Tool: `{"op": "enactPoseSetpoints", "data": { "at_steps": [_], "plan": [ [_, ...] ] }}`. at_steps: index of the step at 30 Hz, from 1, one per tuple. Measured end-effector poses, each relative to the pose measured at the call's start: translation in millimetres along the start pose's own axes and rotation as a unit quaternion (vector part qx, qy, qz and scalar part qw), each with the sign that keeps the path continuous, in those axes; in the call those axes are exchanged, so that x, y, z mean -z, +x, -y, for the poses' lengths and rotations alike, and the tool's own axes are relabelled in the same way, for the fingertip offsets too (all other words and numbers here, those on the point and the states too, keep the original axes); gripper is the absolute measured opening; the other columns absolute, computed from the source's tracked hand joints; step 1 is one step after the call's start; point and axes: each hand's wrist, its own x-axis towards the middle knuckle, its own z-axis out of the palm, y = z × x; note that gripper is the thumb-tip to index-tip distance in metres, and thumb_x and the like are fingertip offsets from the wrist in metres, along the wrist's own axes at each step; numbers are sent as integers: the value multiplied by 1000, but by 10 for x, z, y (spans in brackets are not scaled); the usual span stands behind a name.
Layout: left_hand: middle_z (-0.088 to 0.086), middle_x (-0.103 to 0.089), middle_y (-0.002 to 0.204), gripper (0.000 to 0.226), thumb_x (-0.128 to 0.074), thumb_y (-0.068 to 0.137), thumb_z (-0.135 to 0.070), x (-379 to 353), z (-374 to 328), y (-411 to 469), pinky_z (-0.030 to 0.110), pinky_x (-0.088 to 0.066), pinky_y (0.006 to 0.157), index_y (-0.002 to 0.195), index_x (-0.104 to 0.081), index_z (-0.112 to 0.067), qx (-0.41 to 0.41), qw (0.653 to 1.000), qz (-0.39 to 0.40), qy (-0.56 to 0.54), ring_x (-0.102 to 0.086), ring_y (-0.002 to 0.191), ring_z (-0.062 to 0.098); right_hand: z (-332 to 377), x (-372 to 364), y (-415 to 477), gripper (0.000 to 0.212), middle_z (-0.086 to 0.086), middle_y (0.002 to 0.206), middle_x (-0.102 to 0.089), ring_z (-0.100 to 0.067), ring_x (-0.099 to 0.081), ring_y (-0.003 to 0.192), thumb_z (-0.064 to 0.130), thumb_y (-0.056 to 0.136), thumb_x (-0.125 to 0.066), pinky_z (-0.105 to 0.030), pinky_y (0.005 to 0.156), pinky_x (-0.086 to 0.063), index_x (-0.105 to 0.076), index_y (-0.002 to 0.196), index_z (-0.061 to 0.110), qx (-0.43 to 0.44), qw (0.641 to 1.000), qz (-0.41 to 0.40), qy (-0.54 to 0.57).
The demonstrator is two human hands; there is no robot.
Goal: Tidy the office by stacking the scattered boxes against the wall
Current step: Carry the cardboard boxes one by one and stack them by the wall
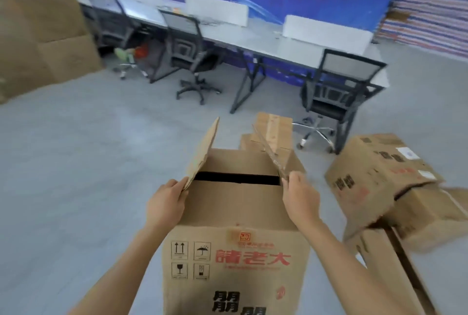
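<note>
A tall brown cardboard box (235,259) with red and black print stands right in front of me, its two side flaps raised. My left hand (166,204) pinches the lower corner of the left flap (202,153). My right hand (300,196) pinches the lower end of the right flap (269,153). A dark gap shows between the two inner top flaps. Just behind the box sits a smaller taped box (272,132). To the right a printed box (379,170) lies tilted on other boxes (395,271).
A stack of large brown boxes (43,43) stands at the far left by the wall. A long white desk (255,38) with dividers runs across the back, with several black mesh office chairs (187,56) along it. Grey floor (83,162) spreads to my left.
</note>
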Motion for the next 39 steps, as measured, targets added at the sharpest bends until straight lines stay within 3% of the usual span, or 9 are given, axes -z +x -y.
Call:
{"op": "enactPoseSetpoints", "data": {
  "at_steps": [7,10,14,17,22,25,31,36,39],
  "plan": [
    [4,-53,128,30,-45,97,-15,751,1306,-687,34,-42,77,123,-60,-15,184,972,-137,-60,-48,113,27,1648,-114,283,43,-5,43,-45,-22,-39,26,2,51,-89,-12,48,9,-47,55,5,146,983,13,113],
    [1,-52,129,30,-43,97,-14,1019,1872,-1044,35,-43,77,121,-61,-17,258,947,-182,-60,-48,112,27,2476,-177,273,40,-3,43,-44,-16,-20,30,1,57,-84,-10,47,9,-45,57,6,220,960,19,169],
    [9,-57,107,22,-44,93,-5,1347,2633,-1521,37,-39,70,104,-64,-7,328,913,-235,-63,-50,101,35,3611,-249,121,40,2,44,-33,-12,-14,36,1,60,-84,-9,45,9,-44,57,6,278,932,38,227],
    [11,-60,102,18,-48,92,0,1529,3077,-1797,35,-35,69,98,-64,0,347,893,-278,-77,-51,97,38,4404,-227,32,31,8,56,-20,-10,-12,37,9,67,-68,-8,45,10,-39,57,10,310,913,3,266],
    [14,-60,125,31,-46,95,-1,1786,3732,-2048,36,-40,89,122,-60,0,378,867,-304,-118,-52,113,35,5331,-171,-75,36,8,55,-19,-10,-13,37,16,75,-59,-8,44,8,-23,68,17,341,885,10,316],
    [16,-60,125,32,-44,96,-2,1974,4031,-2006,42,-42,93,125,-57,1,380,861,-314,-127,-52,113,35,5661,-244,-24,37,9,53,-18,-9,-12,37,27,97,-31,-10,42,9,-28,62,17,350,881,2,319],
    [17,-56,130,35,-41,97,-2,2376,4387,-1438,30,-35,98,129,-53,2,379,844,-353,-143,-50,120,33,6202,-612,333,32,8,55,-22,-9,-16,38,22,83,-39,-10,42,6,-43,56,7,371,868,-29,330],
    [19,-59,125,33,-42,96,-2,2560,4683,-480,34,-38,95,126,-56,2,351,858,-354,-123,-52,116,33,6515,-1281,954,43,-1,43,-40,-10,-17,40,25,93,-35,-8,46,3,-45,56,5,357,867,-49,344],
    [16,-62,120,33,-42,96,-1,2856,4838,194,27,-35,89,124,-59,-2,343,844,-393,-126,-54,112,31,6829,-1660,1420,50,-2,45,-43,-9,-19,41,29,98,-29,-7,47,2,-47,58,5,355,860,-44,364]
  ]
}}
